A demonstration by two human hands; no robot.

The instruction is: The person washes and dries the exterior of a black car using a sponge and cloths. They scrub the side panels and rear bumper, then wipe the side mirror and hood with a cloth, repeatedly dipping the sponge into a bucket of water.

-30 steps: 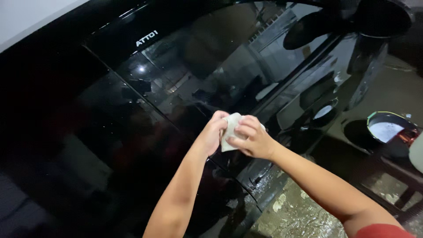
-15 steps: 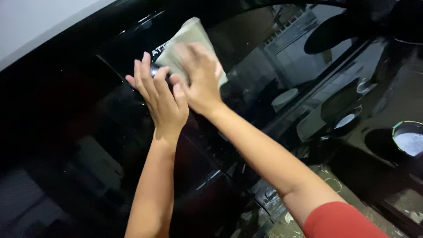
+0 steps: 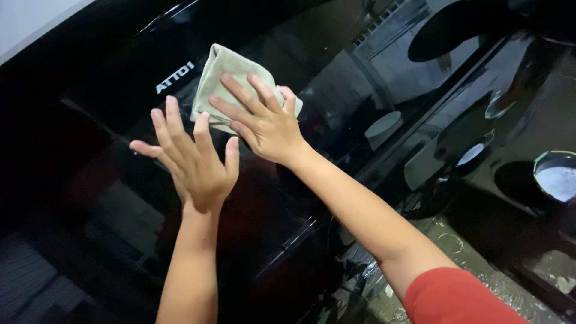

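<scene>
On car glass [image 3: 336, 90]: R hand [image 3: 267, 123] presses cloth [image 3: 219, 75], shifted left; L hand [image 3: 192, 159] now spread flat.

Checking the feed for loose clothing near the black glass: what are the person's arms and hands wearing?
Both hands are bare: no gloves, rings, watch or bands on the left hand or the right hand. The left forearm is uncovered as far as the frame shows. The right arm is bare up to a short red fabric sleeve at the upper arm.

The cloth [image 3: 223, 78] lies flat on the car window [image 3: 336, 90], under the right hand [image 3: 264, 123]. The left hand [image 3: 192, 162] is just left of it and below, on the glass. A bucket [image 3: 555, 177] stands far right on the ground.
</scene>
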